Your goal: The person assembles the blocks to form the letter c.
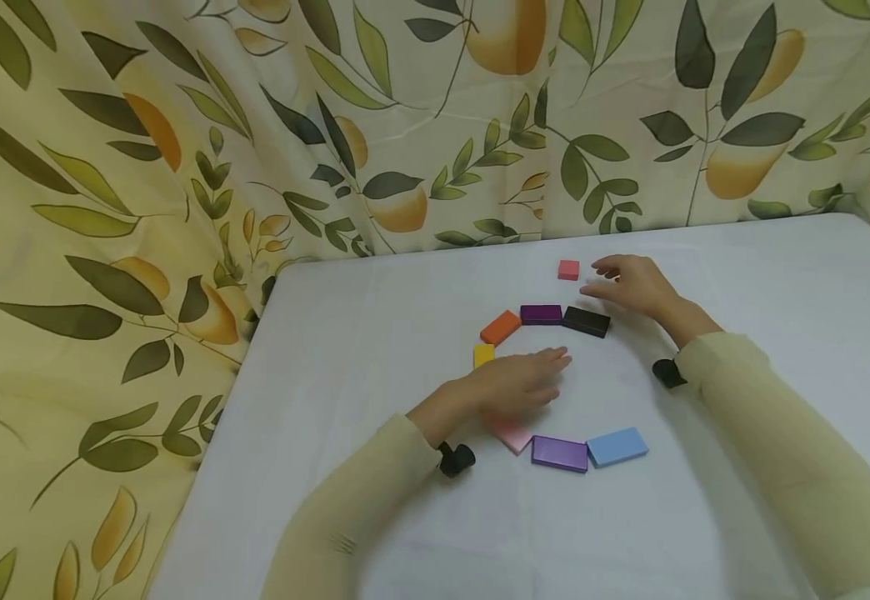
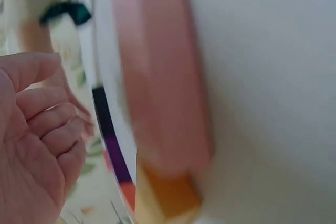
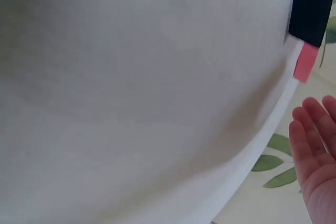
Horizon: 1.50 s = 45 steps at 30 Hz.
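Observation:
Flat coloured blocks lie in an open curve on the white table. My left hand (image 1: 521,383) is over the curve's left side, fingers loosely bent and holding nothing. It partly covers the pink block (image 1: 512,433) and the yellow block (image 1: 483,355) in the head view; the left wrist view shows the pink block (image 2: 163,77) large beside the palm. At the back, my right hand (image 1: 633,286) reaches toward a small red block (image 1: 568,270), with a gap between fingertips and block. The black block (image 1: 586,322) sits just left of and nearer than that hand.
Beside the black block are a dark purple block (image 1: 541,315) and an orange block (image 1: 500,327). A purple block (image 1: 559,454) and a light blue block (image 1: 617,447) form the near end. Leaf-and-fruit patterned cloth (image 1: 435,125) hangs behind the table (image 1: 345,333).

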Each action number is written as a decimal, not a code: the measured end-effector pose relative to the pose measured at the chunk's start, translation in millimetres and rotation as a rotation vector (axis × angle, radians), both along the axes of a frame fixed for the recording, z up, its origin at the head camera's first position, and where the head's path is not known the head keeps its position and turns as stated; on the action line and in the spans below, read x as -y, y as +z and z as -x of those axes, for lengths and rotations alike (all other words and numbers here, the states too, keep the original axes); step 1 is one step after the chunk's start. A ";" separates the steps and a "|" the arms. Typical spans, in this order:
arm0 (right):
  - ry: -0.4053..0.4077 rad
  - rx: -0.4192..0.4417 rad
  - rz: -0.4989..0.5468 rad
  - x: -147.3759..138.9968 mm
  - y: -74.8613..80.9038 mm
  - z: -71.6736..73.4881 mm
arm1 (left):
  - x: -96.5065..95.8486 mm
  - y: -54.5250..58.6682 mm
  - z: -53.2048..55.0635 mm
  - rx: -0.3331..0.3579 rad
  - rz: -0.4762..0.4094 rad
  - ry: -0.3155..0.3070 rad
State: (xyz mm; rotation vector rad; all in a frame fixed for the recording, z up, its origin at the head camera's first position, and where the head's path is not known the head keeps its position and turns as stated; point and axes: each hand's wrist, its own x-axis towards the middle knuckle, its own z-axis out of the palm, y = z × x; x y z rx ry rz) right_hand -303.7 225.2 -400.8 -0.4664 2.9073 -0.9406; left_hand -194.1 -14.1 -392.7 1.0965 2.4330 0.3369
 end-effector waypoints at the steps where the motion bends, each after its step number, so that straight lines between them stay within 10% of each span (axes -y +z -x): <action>1: 0.001 0.006 0.002 -0.1 -0.7 3.6 | -0.7 0.3 -6.3 0.013 0.011 -0.014; 16: 0.018 0.141 -0.051 12.6 -3.8 36.6 | -17.9 -1.3 -65.7 -0.058 0.088 -0.249; 45: 0.094 0.125 -0.076 21.9 -9.1 52.1 | -26.7 -9.3 -79.0 -0.164 0.189 -0.370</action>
